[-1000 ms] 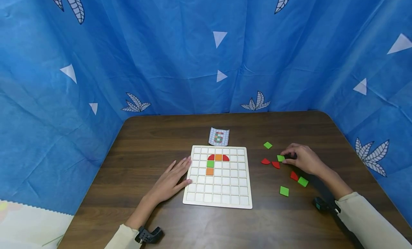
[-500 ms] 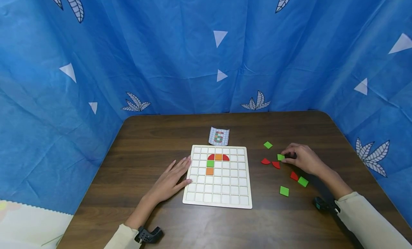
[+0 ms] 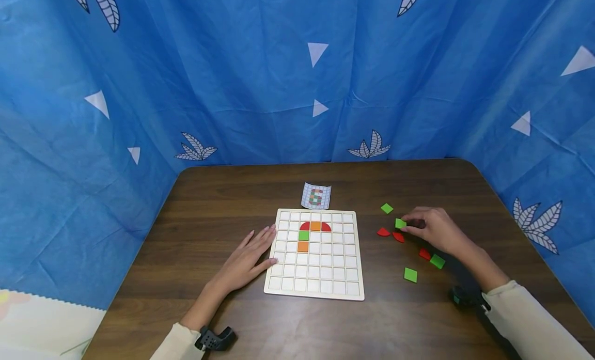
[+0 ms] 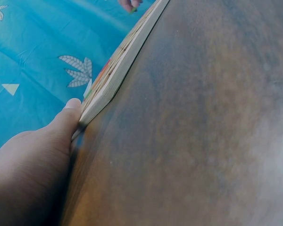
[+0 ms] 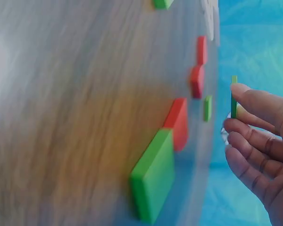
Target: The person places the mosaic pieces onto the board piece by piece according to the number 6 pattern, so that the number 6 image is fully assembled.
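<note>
Head view: right hand [image 3: 434, 228] pinched one green square tile [image 3: 400, 223], near red quarter-round tiles [image 3: 383, 232]; left hand [image 3: 246, 260], fingers extended, touched the left edge of the white grid board [image 3: 326, 274]; a level pinch and steady board likely served best.

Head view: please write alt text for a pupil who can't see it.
A right hand pinches a green tile near loose tiles, red and green; the left hand touches a grid board holding five tiles. A patterned card lies beyond the board.
</note>
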Action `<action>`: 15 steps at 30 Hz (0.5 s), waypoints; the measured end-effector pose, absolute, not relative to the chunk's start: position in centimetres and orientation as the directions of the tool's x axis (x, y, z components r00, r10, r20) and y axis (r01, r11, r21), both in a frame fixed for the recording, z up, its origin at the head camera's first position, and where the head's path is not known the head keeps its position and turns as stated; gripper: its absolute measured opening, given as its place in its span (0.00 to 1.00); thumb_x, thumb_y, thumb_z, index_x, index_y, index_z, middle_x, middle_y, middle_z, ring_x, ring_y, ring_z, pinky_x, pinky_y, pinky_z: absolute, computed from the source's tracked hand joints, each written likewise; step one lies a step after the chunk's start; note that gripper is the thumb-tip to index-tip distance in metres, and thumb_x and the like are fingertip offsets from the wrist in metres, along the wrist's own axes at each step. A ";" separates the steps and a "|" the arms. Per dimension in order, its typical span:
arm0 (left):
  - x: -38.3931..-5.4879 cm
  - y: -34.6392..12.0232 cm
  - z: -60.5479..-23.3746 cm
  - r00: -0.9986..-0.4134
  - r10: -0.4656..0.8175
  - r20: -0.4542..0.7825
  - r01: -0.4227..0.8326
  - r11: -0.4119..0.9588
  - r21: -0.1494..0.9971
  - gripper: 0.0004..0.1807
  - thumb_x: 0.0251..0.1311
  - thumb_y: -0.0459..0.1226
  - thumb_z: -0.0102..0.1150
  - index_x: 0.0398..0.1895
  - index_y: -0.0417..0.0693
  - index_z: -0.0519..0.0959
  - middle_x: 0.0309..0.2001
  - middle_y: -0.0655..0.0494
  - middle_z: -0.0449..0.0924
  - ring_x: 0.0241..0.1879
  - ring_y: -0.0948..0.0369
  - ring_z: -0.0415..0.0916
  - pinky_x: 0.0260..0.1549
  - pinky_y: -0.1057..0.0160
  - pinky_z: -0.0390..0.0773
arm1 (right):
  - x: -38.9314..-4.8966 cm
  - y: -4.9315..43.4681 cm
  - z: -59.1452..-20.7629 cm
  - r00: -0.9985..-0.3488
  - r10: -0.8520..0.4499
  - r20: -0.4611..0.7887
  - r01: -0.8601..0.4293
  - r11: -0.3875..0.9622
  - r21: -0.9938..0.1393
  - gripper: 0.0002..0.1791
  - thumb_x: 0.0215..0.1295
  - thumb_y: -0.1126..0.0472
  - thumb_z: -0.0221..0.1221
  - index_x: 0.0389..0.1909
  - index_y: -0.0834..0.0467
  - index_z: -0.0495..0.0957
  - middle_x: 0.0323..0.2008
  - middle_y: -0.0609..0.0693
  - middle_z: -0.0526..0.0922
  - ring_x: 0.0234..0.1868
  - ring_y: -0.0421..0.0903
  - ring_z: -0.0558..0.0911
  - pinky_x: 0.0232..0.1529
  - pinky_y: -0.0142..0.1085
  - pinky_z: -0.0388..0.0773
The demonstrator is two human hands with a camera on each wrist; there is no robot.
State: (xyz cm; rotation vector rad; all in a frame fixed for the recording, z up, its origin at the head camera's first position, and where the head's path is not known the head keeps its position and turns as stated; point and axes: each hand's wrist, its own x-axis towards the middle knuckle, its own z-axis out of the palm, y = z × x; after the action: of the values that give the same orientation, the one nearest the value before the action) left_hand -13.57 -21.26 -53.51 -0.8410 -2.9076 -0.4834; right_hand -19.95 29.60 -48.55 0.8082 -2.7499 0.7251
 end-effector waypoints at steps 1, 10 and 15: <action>-13.6 -21.3 -53.5 -0.846 0.509 0.161 0.533 0.800 0.276 0.43 0.74 0.61 0.47 0.82 0.49 0.51 0.81 0.56 0.48 0.80 0.55 0.47 0.75 0.41 0.47 | -19.8 29.3 -48.4 -0.832 -0.460 0.311 -0.554 0.728 -0.403 0.10 0.55 0.67 0.74 0.39 0.61 0.89 0.31 0.46 0.85 0.27 0.36 0.75 0.25 0.31 0.74; -13.6 -21.2 -53.4 -0.842 0.512 0.167 0.539 0.791 0.291 0.42 0.74 0.59 0.47 0.82 0.48 0.51 0.81 0.56 0.48 0.80 0.55 0.46 0.75 0.43 0.47 | -18.8 26.8 -47.4 -0.814 -0.474 0.337 -0.580 0.703 -0.412 0.13 0.54 0.67 0.74 0.42 0.62 0.89 0.39 0.54 0.89 0.31 0.42 0.82 0.28 0.33 0.80; -13.6 -21.2 -53.4 -0.846 0.513 0.148 0.532 0.791 0.302 0.42 0.75 0.60 0.44 0.82 0.50 0.50 0.82 0.58 0.46 0.80 0.58 0.44 0.76 0.45 0.44 | -18.4 25.6 -47.5 -0.786 -0.501 0.361 -0.617 0.671 -0.411 0.15 0.54 0.67 0.74 0.45 0.63 0.89 0.40 0.54 0.89 0.38 0.49 0.87 0.31 0.37 0.83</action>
State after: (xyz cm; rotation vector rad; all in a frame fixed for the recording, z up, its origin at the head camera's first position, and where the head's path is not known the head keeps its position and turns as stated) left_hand -13.58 -21.18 -53.39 -0.8518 -2.9177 -0.5194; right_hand -18.42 25.64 -47.55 0.9051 -2.6677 0.7753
